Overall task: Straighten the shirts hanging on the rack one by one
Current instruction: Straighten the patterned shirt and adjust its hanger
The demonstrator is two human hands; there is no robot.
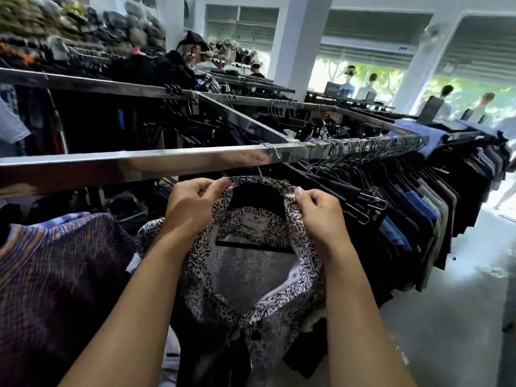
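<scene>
Clothing shop crowded with racks, white square pillar (296,37) far behind, grey concrete floor (446,317) off to the right. Across the near view, long chrome rail (139,163). Hung just below it at centre: white shirt with a dark leaf print (251,277) on a black plastic hanger (254,247), front open at the neck. Left hand (192,208) pinching the left side of the collar, thumb and fingers curled on the cloth; right hand (321,216) pinching the right side likewise. To the right, packed row of dark shirts on black hangers (405,219) — to the left, just beside the printed shirt, purple garment with orange and blue stripes (61,275).
</scene>
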